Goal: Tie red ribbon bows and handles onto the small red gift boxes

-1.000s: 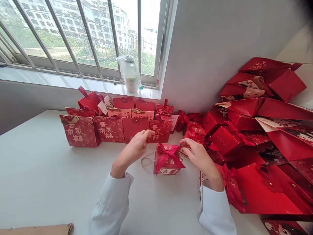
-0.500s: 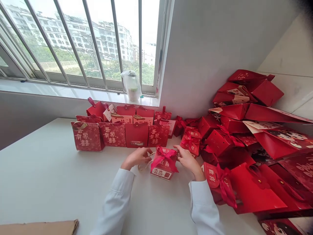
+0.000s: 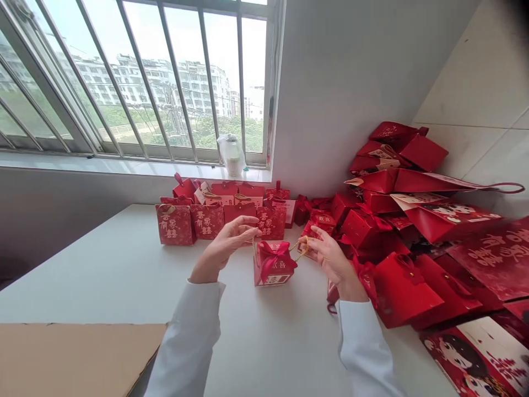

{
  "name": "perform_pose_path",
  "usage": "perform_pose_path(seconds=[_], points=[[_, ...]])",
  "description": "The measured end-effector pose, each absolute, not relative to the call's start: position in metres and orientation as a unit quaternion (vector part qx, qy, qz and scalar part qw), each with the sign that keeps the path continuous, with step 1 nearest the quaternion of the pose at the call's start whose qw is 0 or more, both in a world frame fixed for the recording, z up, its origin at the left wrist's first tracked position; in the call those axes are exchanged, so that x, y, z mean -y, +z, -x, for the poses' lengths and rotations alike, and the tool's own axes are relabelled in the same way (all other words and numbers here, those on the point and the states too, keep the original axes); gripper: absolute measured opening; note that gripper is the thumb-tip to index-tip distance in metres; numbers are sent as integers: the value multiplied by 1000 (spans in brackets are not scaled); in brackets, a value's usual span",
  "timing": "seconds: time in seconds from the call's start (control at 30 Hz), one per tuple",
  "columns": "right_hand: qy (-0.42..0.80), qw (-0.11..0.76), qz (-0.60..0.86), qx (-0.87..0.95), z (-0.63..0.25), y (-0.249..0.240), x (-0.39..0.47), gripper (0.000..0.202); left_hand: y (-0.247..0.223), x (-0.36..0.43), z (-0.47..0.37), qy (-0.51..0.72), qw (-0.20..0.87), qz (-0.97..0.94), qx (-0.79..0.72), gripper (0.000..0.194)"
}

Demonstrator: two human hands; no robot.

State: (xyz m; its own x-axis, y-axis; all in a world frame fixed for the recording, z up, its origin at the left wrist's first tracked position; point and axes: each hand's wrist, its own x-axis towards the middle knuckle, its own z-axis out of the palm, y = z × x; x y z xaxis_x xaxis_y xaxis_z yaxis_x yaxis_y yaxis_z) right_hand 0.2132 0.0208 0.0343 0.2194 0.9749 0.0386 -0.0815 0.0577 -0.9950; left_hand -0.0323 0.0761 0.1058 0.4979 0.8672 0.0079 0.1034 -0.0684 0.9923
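Note:
A small red gift box (image 3: 268,271) with a deep pink ribbon bow (image 3: 274,255) stands on the white table (image 3: 252,331), between my two hands. On its right side, my right hand (image 3: 330,258) pinches the gold cord handle (image 3: 298,248) between thumb and fingertips. At the upper left of the box, my left hand (image 3: 229,242) has its fingertips closed on what looks like the other cord handle, mostly hidden by the fingers.
Behind stand rows of red gift bags (image 3: 176,226). To the right, red boxes and bags (image 3: 403,289) are heaped against the wall. A cardboard piece (image 3: 78,353) lies at the front left. A bagged cup (image 3: 231,157) stands on the windowsill (image 3: 165,170).
Both hands have risen beside the box, and the right cord handle is now pulled up and outward. The box appears slightly turned. The camera view has shifted, showing more cardboard.

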Motion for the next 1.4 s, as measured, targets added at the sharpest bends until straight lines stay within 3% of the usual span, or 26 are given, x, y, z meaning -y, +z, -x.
perform_pose_path(seconds=[0.13,0.37,0.57,0.7,0.93,1.2,1.4], points=[[495,582,456,456,-193,69,3,61,119,-45,22,326,570,-675,-336,46],[417,483,516,572,-169,78,20,80,128,5,14,262,460,-799,-287,43],[334,432,553,629,-160,76,35,48,121,14,9,247,399,-839,-275,43],[314,381,600,630,-155,77,43,53,98,14,24,245,349,-839,-339,43],[243,348,628,652,-143,77,57,55,56,57,26,220,327,-793,-464,97],[221,356,610,673,-134,72,79,50,44,72,-4,169,271,-802,-505,113],[262,420,617,612,-169,57,100,48,37,68,-9,139,232,-830,-488,123]])
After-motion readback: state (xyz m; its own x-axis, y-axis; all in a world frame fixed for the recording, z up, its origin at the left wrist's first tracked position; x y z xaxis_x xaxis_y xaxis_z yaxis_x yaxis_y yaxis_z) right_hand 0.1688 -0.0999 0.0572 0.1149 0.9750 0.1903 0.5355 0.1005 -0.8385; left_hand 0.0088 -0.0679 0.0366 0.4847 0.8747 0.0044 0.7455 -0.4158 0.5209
